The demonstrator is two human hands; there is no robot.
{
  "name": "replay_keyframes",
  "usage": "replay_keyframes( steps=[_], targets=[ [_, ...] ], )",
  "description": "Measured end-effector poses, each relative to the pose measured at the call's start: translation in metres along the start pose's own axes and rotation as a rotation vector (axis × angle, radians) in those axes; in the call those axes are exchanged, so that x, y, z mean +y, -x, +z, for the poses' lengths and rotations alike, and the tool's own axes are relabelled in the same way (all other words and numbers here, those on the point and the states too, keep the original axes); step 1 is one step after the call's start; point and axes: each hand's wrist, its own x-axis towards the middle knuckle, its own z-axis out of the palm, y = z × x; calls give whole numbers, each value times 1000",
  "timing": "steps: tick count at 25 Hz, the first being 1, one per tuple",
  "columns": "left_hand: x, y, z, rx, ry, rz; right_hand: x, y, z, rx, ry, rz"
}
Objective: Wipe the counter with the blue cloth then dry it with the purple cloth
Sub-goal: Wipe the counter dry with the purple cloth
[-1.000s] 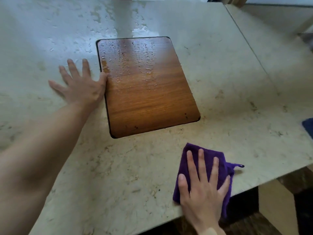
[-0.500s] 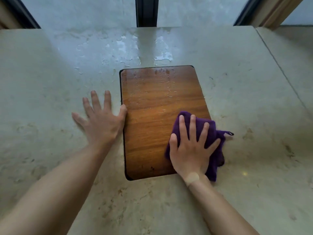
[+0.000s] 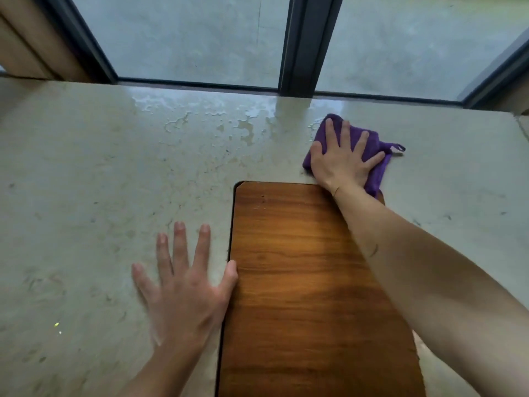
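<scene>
The purple cloth [image 3: 375,151] lies folded on the pale marble counter [image 3: 86,181], just beyond the far right corner of the inset wooden panel [image 3: 297,282]. My right hand [image 3: 342,161] presses flat on the cloth with fingers spread. Flat on the counter rests my left hand [image 3: 183,285], fingers apart, its thumb touching the panel's left edge. Wet streaks [image 3: 206,121] glisten on the counter's far part, left of the cloth. The blue cloth is not in view.
A window with a dark frame [image 3: 297,47] runs along the counter's far edge. A counter seam [image 3: 519,124] shows at the far right. A wooden jamb [image 3: 25,50] stands at the far left corner.
My right hand slid the purple cloth from the counter's near edge, across the wooden panel, to the far strip by the window. The panel's droplets are gone. My left hand stayed put.
</scene>
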Motion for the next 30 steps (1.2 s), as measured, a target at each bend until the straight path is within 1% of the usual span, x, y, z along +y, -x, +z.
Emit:
replay_keyframes(
  steps=[3, 5, 7, 10, 12, 14, 17, 21, 25, 27, 29, 30],
  targets=[
    [1, -1, 4, 12, -10, 3, -10, -62, -17, -48, 13, -115],
    [1, -2, 6, 32, -11, 5, -15, -90, -24, -77, 60, -292],
    [1, -3, 6, 38, -20, 11, -14, -98, -27, -93, 114, -423],
    [0, -2, 4, 26, -22, -6, -11, -76, -21, -103, 161, -592],
    [1, -1, 1, 7, -16, -18, -11, -47, -14, -105, 166, -695],
    [1, -1, -1, -21, -13, -14, -7, -8, -8, -106, 165, -761],
    [1, -2, -4, -28, 11, -8, 9, 59, 4, -123, 170, -794],
    [1, -1, -7, -25, 67, 4, 35, 155, 17, -129, 204, -727],
    [-5, -3, -15, -103, 171, 60, 67, 268, 35, -64, 210, -692],
    [-8, -4, -20, -132, 242, 113, 85, 325, 43, -94, 190, -627],
    [-14, -4, -26, -172, 343, 159, 98, 379, 48, -145, 160, -525],
    [-19, -3, -29, -192, 396, 180, 101, 404, 49, -145, 157, -473]
  ],
)
